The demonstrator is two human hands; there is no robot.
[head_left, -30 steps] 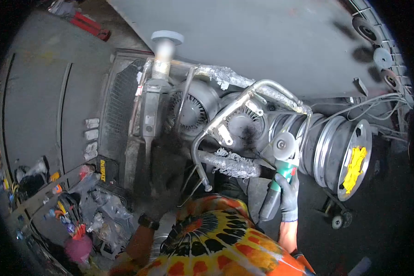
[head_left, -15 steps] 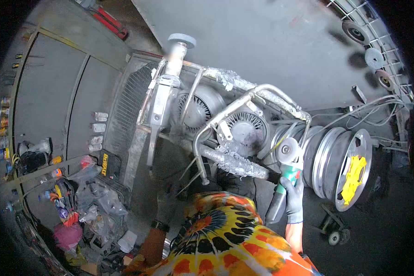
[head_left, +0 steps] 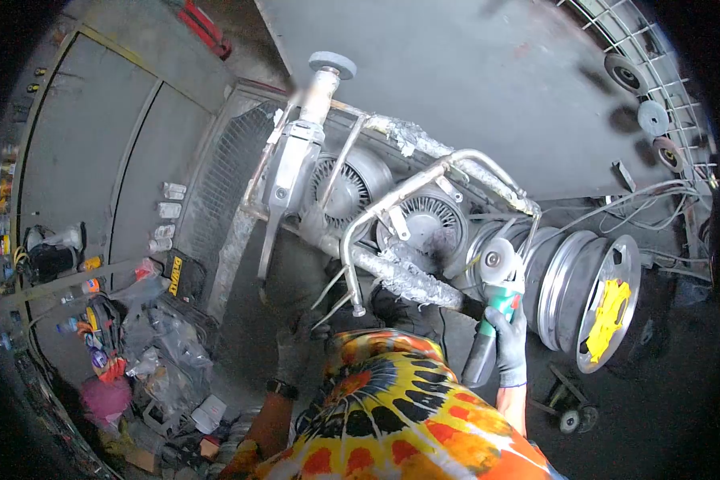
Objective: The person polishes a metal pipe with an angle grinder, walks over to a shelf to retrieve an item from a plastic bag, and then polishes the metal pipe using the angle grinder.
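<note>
My right hand (head_left: 510, 346), in a grey glove, is wrapped round the body of a green and grey angle grinder (head_left: 500, 300). The grinder's round disc (head_left: 498, 260) faces up, beside the right end of a bent metal tube frame (head_left: 392, 196). In deep shadow below the frame is my left hand (head_left: 294, 344), also gloved, with a dark band at its wrist; its fingers are too dark to make out. A long grey grinder (head_left: 288, 172) with a round grinding wheel (head_left: 332, 64) rests against the frame's left side.
Two finned wheel rims (head_left: 424, 228) lie behind the frame. More metal rims (head_left: 572, 292) stand in a row at right, a yellow cloth (head_left: 610, 320) on the end one. Discs hang on a wire rack (head_left: 670, 96). Plastic bags and clutter (head_left: 164, 344) fill the lower left.
The view has shifted slightly. My right hand keeps its grip on the angle grinder, almost unmoved. My left hand has shifted little in the shadow.
</note>
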